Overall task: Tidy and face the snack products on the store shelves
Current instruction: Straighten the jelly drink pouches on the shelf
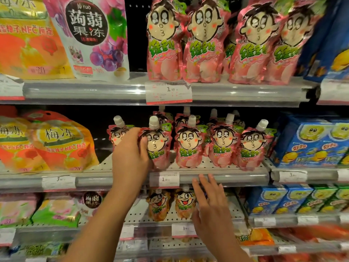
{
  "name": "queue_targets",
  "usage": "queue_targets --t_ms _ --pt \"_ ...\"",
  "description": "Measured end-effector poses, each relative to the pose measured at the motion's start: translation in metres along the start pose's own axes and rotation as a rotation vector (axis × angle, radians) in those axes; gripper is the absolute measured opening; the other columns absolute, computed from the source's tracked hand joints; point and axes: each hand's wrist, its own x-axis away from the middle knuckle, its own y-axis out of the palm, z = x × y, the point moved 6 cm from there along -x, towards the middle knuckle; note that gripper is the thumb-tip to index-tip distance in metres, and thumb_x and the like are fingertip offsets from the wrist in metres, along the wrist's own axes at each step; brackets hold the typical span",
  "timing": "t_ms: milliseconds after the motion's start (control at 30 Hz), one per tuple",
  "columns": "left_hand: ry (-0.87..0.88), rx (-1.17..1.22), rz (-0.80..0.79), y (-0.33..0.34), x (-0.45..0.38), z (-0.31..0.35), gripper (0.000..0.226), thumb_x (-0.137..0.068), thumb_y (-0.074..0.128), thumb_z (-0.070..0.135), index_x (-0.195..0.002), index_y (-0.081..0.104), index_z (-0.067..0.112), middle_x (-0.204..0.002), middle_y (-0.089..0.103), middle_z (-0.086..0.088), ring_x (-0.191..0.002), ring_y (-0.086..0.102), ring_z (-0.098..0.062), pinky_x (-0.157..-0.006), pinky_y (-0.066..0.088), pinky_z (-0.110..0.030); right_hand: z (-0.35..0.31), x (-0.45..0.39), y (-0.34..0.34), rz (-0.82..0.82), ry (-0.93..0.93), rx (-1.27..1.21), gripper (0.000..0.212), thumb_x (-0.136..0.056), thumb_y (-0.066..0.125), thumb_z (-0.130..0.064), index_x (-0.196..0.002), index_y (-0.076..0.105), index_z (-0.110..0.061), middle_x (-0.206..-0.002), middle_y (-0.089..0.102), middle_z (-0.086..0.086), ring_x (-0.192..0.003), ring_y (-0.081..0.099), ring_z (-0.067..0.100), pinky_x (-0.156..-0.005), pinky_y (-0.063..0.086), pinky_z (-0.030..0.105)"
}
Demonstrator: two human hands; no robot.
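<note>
Mid shelf (222, 178): orange bags (62, 148) at far left; left hand (130, 156), grip curled round a pink spout pouch (157, 146) at shelf front, 2nd in the row; more pink pouches (221, 146) upright to its right; right hand (209, 203) lower, fingers straight & spread, holding nothing; blue boxes (311, 142) far right.

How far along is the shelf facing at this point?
Done: three pink spouted pouches to the right stand upright, faces forward. In hand: the left hand grips the second pouch; the right hand is open, holding nothing. Left: the leftmost pouch sits set back, partly hidden.
</note>
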Motion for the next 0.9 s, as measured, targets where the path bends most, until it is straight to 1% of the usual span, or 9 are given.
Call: queue_targets --t_ms 133,267,367,500,633,700,800,867,900 --pt "0.022 -0.022 0.025 0.008 -0.008 0.001 0.008 -0.102 0.055 0.013 -0.093 0.055 0.014 -0.079 0.054 0.003 -0.069 0.049 -0.018 -0.057 0.026 -0.029 -0.002 0.000 0.002 -0.025 0.013 0.005 0.089 -0.069 0.078 -0.023 -0.151 0.045 -0.013 -0.157 0.044 0.008 -0.150 0.030 0.029 -0.121 0.028 0.052" --pt "-0.004 -0.092 -0.098 0.024 -0.018 -0.010 0.010 -0.103 0.055 0.015 -0.092 0.055 0.012 -0.074 0.053 0.002 -0.069 0.055 -0.024 -0.059 0.032 -0.034 -0.002 0.001 -0.002 0.000 -0.005 0.004 0.080 -0.077 0.067 -0.030 -0.151 0.045 -0.013 -0.157 0.044 0.008 -0.150 0.032 0.030 -0.116 0.035 0.055" --pt "-0.036 -0.060 -0.155 0.027 -0.019 -0.018 0.010 -0.103 0.056 0.016 -0.107 0.062 0.009 -0.075 0.055 0.003 -0.070 0.055 -0.021 -0.063 0.035 -0.033 -0.002 0.003 0.000 0.004 -0.005 -0.004 0.087 -0.073 0.078 -0.023 -0.153 0.043 -0.013 -0.158 0.042 0.008 -0.151 0.028 0.030 -0.117 0.032 0.054" --pt "-0.068 -0.016 -0.149 0.024 -0.012 -0.016 0.037 -0.100 0.062 0.019 -0.136 0.055 0.014 -0.090 0.062 0.005 -0.077 0.057 -0.015 -0.073 0.044 -0.032 -0.002 0.003 0.000 0.009 0.015 -0.039 0.085 -0.075 0.074 -0.018 -0.153 0.042 -0.013 -0.159 0.040 0.008 -0.152 0.027 0.030 -0.119 0.031 0.055" --pt "0.006 0.052 -0.037 0.015 0.011 -0.010 0.050 -0.096 0.065 0.013 -0.143 0.050 0.021 -0.113 0.064 0.002 -0.081 0.060 -0.008 -0.077 0.054 -0.033 -0.003 0.004 -0.001 -0.018 -0.005 -0.109 0.080 -0.082 0.068 -0.016 -0.156 0.039 -0.014 -0.163 0.034 0.007 -0.156 0.019 0.028 -0.121 0.030 0.055" --pt "0.094 0.127 0.061 0.004 0.027 -0.008 0.047 -0.097 0.062 0.008 -0.142 0.050 0.017 -0.126 0.058 0.000 -0.084 0.060 -0.003 -0.078 0.053 -0.022 0.000 0.004 -0.004 -0.044 -0.022 -0.164 0.075 -0.087 0.063 -0.021 -0.157 0.037 -0.015 -0.165 0.030 0.005 -0.157 0.013 0.025 -0.122 0.027 0.054" --pt "0.207 0.175 0.159 -0.006 0.062 -0.015 0.032 -0.095 0.057 0.006 -0.127 0.057 0.005 -0.117 0.056 -0.006 -0.084 0.058 -0.008 -0.074 0.047 -0.014 0.008 0.007 -0.011 -0.080 -0.029 -0.302 0.069 -0.094 0.060 -0.027 -0.158 0.035 -0.020 -0.167 0.026 -0.004 -0.158 0.009 0.015 -0.124 0.022 0.042" --pt "0.136 0.199 0.148 -0.003 0.088 -0.035 0.021 -0.094 0.059 0.005 -0.115 0.060 0.008 -0.106 0.058 -0.004 -0.083 0.058 -0.005 -0.074 0.043 -0.011 0.022 0.012 -0.018 -0.050 0.039 -0.481 0.061 -0.095 0.061 -0.021 -0.153 0.044 -0.020 -0.161 0.036 -0.006 -0.153 0.023 0.010 -0.122 0.027 0.029" --pt "0.056 0.201 0.118 0.002 0.102 -0.047 0.018 -0.095 0.061 0.002 -0.110 0.061 0.012 -0.101 0.059 -0.002 -0.082 0.059 -0.004 -0.072 0.042 -0.010 0.033 0.017 -0.022 0.033 0.078 -0.546 0.054 -0.094 0.063 -0.016 -0.147 0.052 -0.018 -0.153 0.046 -0.003 -0.146 0.037 0.010 -0.117 0.034 0.025"
